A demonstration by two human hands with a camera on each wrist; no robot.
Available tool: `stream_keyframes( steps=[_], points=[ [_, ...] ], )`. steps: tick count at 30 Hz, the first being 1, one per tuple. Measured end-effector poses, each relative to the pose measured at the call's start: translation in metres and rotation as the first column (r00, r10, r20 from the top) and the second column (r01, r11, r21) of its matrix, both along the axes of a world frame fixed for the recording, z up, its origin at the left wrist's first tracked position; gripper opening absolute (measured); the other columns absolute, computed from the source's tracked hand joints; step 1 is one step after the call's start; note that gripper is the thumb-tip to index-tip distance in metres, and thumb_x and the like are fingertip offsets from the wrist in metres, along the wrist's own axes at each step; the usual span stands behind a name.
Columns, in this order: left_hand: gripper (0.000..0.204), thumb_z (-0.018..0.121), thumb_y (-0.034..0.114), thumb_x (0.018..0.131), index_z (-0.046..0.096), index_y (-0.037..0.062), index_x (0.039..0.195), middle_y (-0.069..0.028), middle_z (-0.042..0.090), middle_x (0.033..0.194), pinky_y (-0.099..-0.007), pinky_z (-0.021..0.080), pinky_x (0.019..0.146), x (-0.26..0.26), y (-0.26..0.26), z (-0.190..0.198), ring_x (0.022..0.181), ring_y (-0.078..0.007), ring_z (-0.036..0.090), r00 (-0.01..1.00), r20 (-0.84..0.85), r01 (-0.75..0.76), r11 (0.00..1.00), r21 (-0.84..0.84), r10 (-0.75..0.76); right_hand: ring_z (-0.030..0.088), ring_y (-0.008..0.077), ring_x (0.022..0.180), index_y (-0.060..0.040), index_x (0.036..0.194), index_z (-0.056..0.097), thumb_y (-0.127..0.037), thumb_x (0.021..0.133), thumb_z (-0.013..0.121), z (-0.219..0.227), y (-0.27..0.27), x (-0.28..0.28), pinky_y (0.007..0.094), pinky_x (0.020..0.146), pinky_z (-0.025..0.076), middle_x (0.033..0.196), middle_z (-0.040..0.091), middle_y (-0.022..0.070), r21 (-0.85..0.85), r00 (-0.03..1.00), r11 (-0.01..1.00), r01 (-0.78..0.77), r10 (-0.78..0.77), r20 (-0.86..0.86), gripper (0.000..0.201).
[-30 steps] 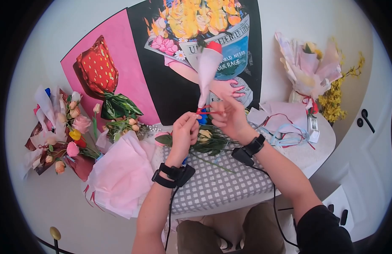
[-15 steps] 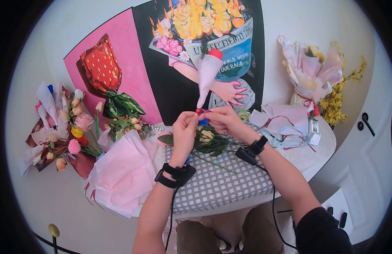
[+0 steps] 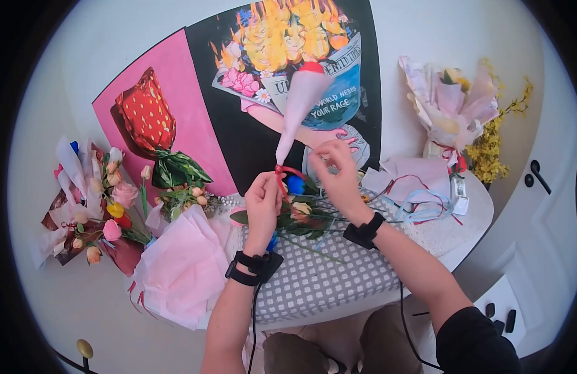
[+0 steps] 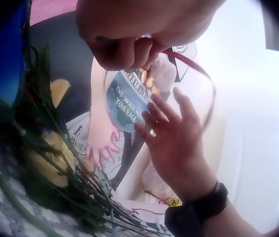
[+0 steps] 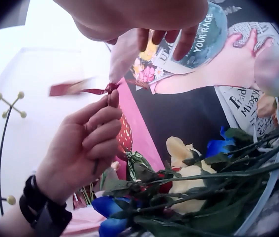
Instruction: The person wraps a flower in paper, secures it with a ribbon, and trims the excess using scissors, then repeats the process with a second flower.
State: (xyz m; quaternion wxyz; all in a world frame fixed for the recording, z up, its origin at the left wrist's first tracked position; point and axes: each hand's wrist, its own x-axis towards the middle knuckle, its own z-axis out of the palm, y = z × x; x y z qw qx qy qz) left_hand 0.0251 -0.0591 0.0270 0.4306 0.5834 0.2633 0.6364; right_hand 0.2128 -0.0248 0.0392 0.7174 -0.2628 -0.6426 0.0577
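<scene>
My left hand pinches the lower end of a single red flower wrapped in a pale pink paper cone. A red ribbon is tied round the narrow base of the cone, just above those fingers, and its loose ends hang off; one arcs out in the left wrist view. My right hand is apart from the ribbon, to the right of it, with fingers loosely spread and nothing held. Below both hands lie loose stems with a cream rose and a blue flower.
A checked cloth covers the table's front. Pink wrapping paper lies at the left, before a mixed bouquet. Pale blue and red ribbons lie at the right, near a wrapped bouquet. Painted panels stand behind.
Both hands were together at the ribbon, the right one pulling and then pinching it at the knot. Now the right hand has let go and moved right; the left has lowered slightly, tilting the cone rightward.
</scene>
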Motion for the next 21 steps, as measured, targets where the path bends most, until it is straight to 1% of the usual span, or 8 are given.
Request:
stream_keyframes(
  steps=[1, 2, 5, 10, 13, 18, 20, 21],
  points=[
    [0.021, 0.054, 0.023, 0.108, 0.064, 0.004, 0.108, 0.0068, 0.047, 0.065, -0.0195, 0.02, 0.04, 0.001, 0.002, -0.001, 0.046, 0.0007, 0.031, 0.998, -0.043, -0.042, 0.999, 0.019, 0.042, 0.061, 0.0139, 0.092, -0.0042, 0.105, 0.069, -0.015, 0.092, 0.074, 0.001, -0.003, 0.0, 0.0307, 0.077, 0.048, 0.092, 0.064, 0.0034, 0.171, 0.979, 0.985, 0.025, -0.058, 0.194, 0.018],
    [0.022, 0.055, 0.023, 0.108, 0.064, 0.0029, 0.11, 0.0063, 0.049, 0.065, -0.0192, 0.02, 0.04, 0.002, 0.002, -0.002, 0.045, 0.0006, 0.031, 0.993, -0.085, -0.082, 0.996, 0.039, 0.085, 0.062, 0.0142, 0.085, -0.0046, 0.107, 0.068, -0.013, 0.09, 0.076, 0.004, -0.015, -0.005, 0.0288, 0.072, 0.048, 0.089, 0.065, 0.0036, 0.053, 0.978, 0.994, -0.094, 0.083, 0.189, 0.021],
    [0.016, 0.059, 0.018, 0.106, 0.064, 0.0029, 0.108, 0.0057, 0.055, 0.069, -0.0183, 0.024, 0.042, 0.003, -0.003, -0.001, 0.05, 0.0014, 0.038, 0.999, -0.036, -0.004, 1.0, -0.031, 0.003, 0.062, 0.0136, 0.077, -0.005, 0.109, 0.067, -0.011, 0.09, 0.076, -0.004, -0.021, -0.013, 0.027, 0.067, 0.047, 0.087, 0.065, 0.0038, -0.192, 0.967, 0.963, -0.19, 0.217, 0.132, 0.022],
    [0.012, 0.063, 0.014, 0.104, 0.063, 0.0022, 0.108, 0.0021, 0.063, 0.074, -0.0172, 0.028, 0.044, 0.004, -0.002, -0.002, 0.052, 0.0007, 0.044, 0.988, -0.141, -0.063, 0.997, 0.041, 0.068, 0.061, 0.012, 0.072, -0.0041, 0.106, 0.067, -0.012, 0.09, 0.076, -0.004, -0.024, -0.014, 0.0292, 0.062, 0.047, 0.087, 0.064, 0.0044, -0.142, 0.971, 0.97, -0.198, 0.214, 0.109, 0.02],
    [0.011, 0.064, 0.013, 0.103, 0.062, 0.0025, 0.106, -0.0004, 0.066, 0.075, -0.0174, 0.028, 0.043, 0.006, 0.0, -0.004, 0.049, 0.0002, 0.045, 0.985, -0.148, -0.081, 0.994, 0.075, 0.091, 0.06, 0.0121, 0.071, -0.0022, 0.1, 0.067, -0.013, 0.091, 0.075, -0.004, -0.022, -0.011, 0.0303, 0.063, 0.048, 0.088, 0.063, 0.0042, -0.101, 0.955, 0.988, -0.12, 0.143, 0.26, 0.017],
    [0.009, 0.065, 0.011, 0.102, 0.059, 0.0039, 0.102, -0.0026, 0.068, 0.076, -0.0178, 0.026, 0.041, 0.007, 0.003, -0.007, 0.048, -0.0002, 0.045, 0.989, -0.125, -0.068, 0.992, 0.107, 0.081, 0.058, 0.0104, 0.071, -0.0006, 0.097, 0.067, -0.011, 0.095, 0.07, -0.003, -0.026, -0.012, 0.0262, 0.063, 0.046, 0.089, 0.06, 0.0032, -0.183, 0.941, 0.951, -0.249, 0.282, 0.185, 0.011],
    [0.009, 0.066, 0.005, 0.1, 0.058, 0.0019, 0.104, -0.0017, 0.067, 0.077, -0.0179, 0.042, 0.054, 0.008, 0.003, -0.007, 0.06, -0.0029, 0.057, 0.989, -0.106, -0.091, 0.991, 0.102, 0.102, 0.058, 0.0079, 0.073, -0.0003, 0.1, 0.067, -0.008, 0.096, 0.068, -0.006, -0.023, -0.013, 0.0242, 0.06, 0.045, 0.091, 0.06, 0.002, -0.19, 0.931, 0.936, -0.296, 0.328, 0.164, 0.009],
    [0.009, 0.066, 0.005, 0.1, 0.058, 0.0019, 0.104, -0.0017, 0.067, 0.077, -0.0179, 0.042, 0.054, 0.008, 0.003, -0.008, 0.06, -0.0029, 0.057, 0.989, -0.105, -0.092, 0.99, 0.103, 0.103, 0.058, 0.0054, 0.075, 0.0001, 0.103, 0.067, -0.005, 0.098, 0.065, -0.007, -0.022, -0.014, 0.0222, 0.057, 0.044, 0.094, 0.059, 0.0009, -0.196, 0.916, 0.918, -0.346, 0.376, 0.144, 0.008]
  ],
)
